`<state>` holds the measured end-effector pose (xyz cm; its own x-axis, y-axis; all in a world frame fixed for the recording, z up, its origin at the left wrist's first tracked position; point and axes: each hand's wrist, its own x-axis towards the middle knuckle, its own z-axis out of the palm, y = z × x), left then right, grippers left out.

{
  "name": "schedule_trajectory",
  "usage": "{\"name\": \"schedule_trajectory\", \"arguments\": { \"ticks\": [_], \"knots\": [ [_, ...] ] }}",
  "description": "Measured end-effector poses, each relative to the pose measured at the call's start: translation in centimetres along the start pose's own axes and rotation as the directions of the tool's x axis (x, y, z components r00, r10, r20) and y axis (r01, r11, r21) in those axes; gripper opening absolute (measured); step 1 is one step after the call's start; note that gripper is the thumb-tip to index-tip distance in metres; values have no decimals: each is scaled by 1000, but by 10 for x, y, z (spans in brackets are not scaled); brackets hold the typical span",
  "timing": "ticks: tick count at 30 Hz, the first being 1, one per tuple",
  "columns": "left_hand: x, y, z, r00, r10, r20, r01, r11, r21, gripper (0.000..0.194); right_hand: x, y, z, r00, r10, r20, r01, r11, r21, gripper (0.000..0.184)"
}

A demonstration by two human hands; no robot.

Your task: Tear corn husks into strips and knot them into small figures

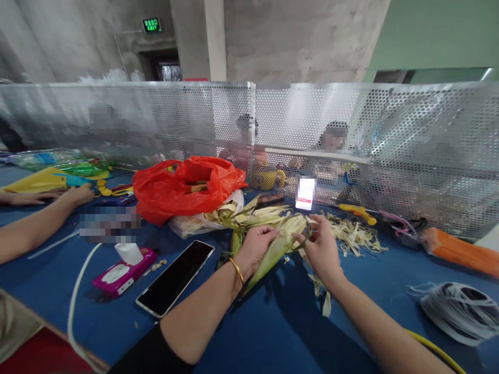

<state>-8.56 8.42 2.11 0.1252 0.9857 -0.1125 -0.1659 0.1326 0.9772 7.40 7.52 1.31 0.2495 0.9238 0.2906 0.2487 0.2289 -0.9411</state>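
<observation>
A pale green corn husk (277,246) slants above the blue table between my two hands. My left hand (259,249), with a gold bangle at the wrist, is closed on its left side, thumb pressed along the top. At the husk's upper right end, the fingers of my right hand (320,252) pinch its edge. Behind my hands lies a pile of loose husks (268,214). Thin husk shreds (356,236) are heaped to the right of my right hand, and a few torn strips (322,293) lie below it.
A red plastic bag (175,189) stands behind left. A phone (175,278) and a magenta tissue box (125,270) lie left, near a co-worker's hand (80,195). Right are a coil of white cord (462,311) and an orange packet (460,252). A perforated metal screen (202,114) borders the back.
</observation>
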Motion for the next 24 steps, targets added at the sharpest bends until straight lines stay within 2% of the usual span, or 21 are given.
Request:
{"name": "schedule_trajectory", "arguments": {
  "ticks": [3, 7, 11, 14, 18, 19, 21, 24],
  "knots": [
    [0, -1, 1, 1000, -4, 29, 4, 1000, 1, 13, 0, -1, -2, 999, -37, 30, 37, 999, -27, 60],
    [-1, -3, 3, 998, 4, 57, -6, 1000, 26, 13, -4, -7, 2, 996, 61, 72, -70, 989, 127, 51],
    [-3, 1, 2, 993, 43, 111, -55, 993, 108, 18, -4, -10, 4, 992, 124, 30, -128, 975, 183, 43],
    [-3, 5, -3, 986, 73, 149, -107, 966, 235, 23, 2, -8, -2, 991, 131, -23, -125, 977, 174, 43],
    [1, 6, -12, 981, 114, 159, -175, 874, 454, 12, 9, -4, -15, 989, 112, -92, -102, 989, 106, 48],
    [2, 6, -14, 980, 131, 148, -187, 857, 480, 12, 9, -5, -18, 989, 89, -119, -81, 994, 73, 53],
    [4, 6, -18, 977, 170, 126, -211, 829, 518, 11, 8, -8, -24, 989, -40, -143, 28, 996, -84, 58],
    [4, 9, -21, 967, 222, 124, -252, 774, 581, 6, 6, -17, -31, 957, -288, -33, 256, 892, -372, 35]
  ]
}}
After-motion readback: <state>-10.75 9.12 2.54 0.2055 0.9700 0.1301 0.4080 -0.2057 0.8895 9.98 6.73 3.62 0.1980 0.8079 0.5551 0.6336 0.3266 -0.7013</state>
